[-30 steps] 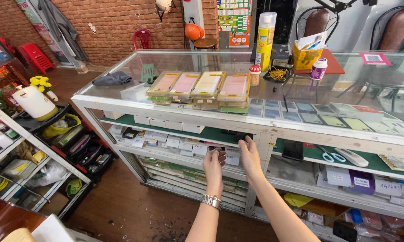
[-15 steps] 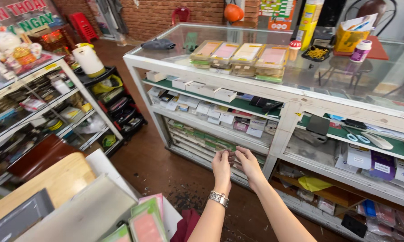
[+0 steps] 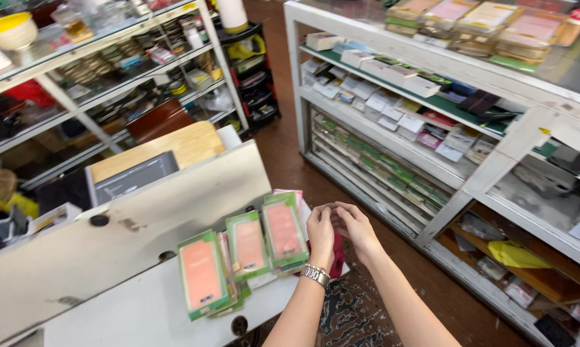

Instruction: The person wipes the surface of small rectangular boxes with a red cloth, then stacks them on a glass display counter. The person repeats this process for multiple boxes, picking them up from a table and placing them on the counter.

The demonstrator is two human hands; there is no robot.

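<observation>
1. Head view, looking down: left hand (image 3: 320, 230) and right hand (image 3: 354, 226) meet in mid-air, fingertips touching each other just right of the packs on the white surface.
2. Fingers of both hands are curled inward and pinched together; whether something small sits between them, I cannot tell. A silver bracelet (image 3: 316, 275) rings the left wrist.
3. Nearest things: three flat green-edged packs with pink-orange faces (image 3: 248, 247), lying fanned on the white painted counter top (image 3: 142, 308), near left of the hands. The rightmost pack is just beside the left hand, apart from it.
4. Each pack's long axis runs near-to-far, tilted slightly left at the far end; faces up. More packs seem stacked under them.
5. Progress, as a judgement: these packs are laid down and neither hand grips one; similar packs remain on the glass display counter (image 3: 560, 71) at far right, so some are set here and others sit there.
6. A dark red cloth (image 3: 336, 252) shows under the hands at the counter top's edge.
7. Left: metal shelving (image 3: 110, 77) with mixed goods; a yellow bowl (image 3: 10, 29) on top.
</observation>
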